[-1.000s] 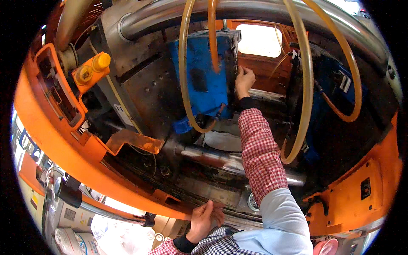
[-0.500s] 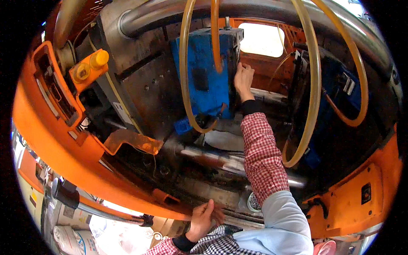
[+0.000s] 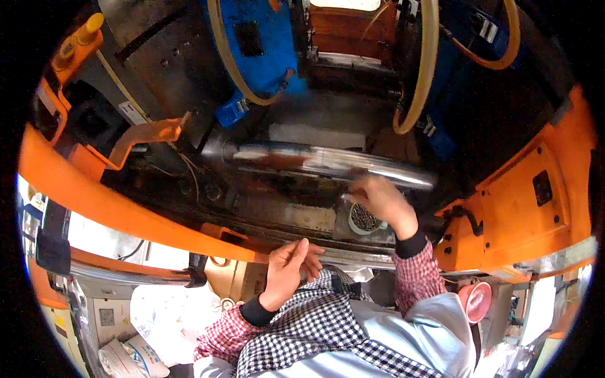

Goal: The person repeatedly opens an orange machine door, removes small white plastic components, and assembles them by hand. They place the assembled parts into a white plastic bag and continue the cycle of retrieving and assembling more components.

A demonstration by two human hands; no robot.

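A small pale cup full of little dark metallic pieces stands on the machine's near ledge. My right hand is over the cup's far side, its fingers smeared by motion. Whether they hold anything cannot be made out. My left hand hovers by the near edge of the machine, thumb raised and fingers apart, with nothing seen in it. Farther off is a blue mould half with a hose on it; a second blue mould half lies to the right, partly in shadow.
A polished steel bar crosses just beyond my right hand. Yellowish hoses hang in loops. An orange guard rail runs along the left, and an orange panel is on the right. A pink container sits near my right elbow.
My right hand has come down from the side of the blue mould half to the cup. The view has tilted down; my left hand stays near the machine's edge.
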